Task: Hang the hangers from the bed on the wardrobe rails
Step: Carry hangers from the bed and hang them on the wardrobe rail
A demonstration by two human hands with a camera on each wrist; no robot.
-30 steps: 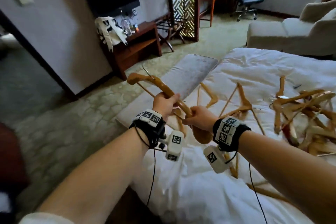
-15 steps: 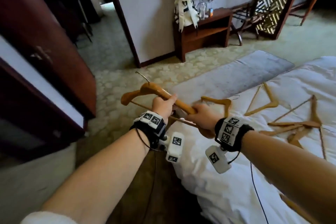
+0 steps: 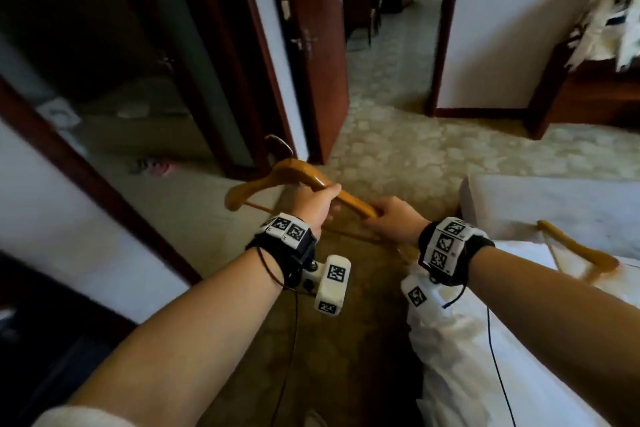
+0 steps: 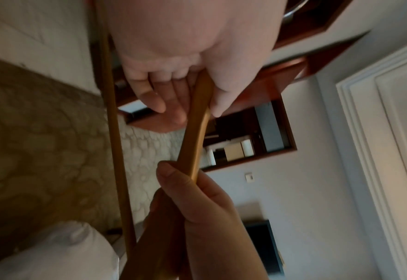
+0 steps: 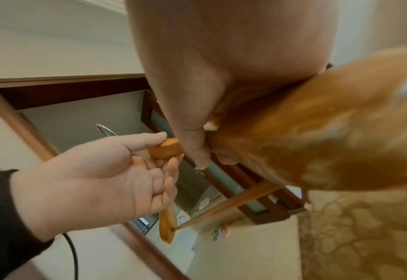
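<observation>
A wooden hanger (image 3: 301, 180) with a metal hook (image 3: 280, 144) is held between both hands above the carpet. My left hand (image 3: 325, 194) pinches its upper arm between thumb and fingers (image 4: 164, 106). My right hand (image 3: 381, 215) grips the arm's other end, with the wide tip (image 5: 341, 132) blurred close to the right wrist camera. A second wooden hanger (image 3: 581, 253) lies on the white bed (image 3: 519, 357) at the right. A dark opening with a red-brown frame (image 3: 86, 45) stands ahead on the left; no rail shows in it.
A red-brown door (image 3: 318, 45) stands open beside a doorway (image 3: 391, 45) leading further in. Pink slippers (image 3: 152, 166) lie on the floor inside the dark opening. A grey bed bench (image 3: 554, 198) and a wooden cabinet with white cloth (image 3: 606, 28) are at the right. Patterned carpet (image 3: 415, 156) lies ahead.
The view has swung left from the bed towards the dark opening and doorway. Both hands have kept hold of the same hanger. The pile of hangers has left the frame.
</observation>
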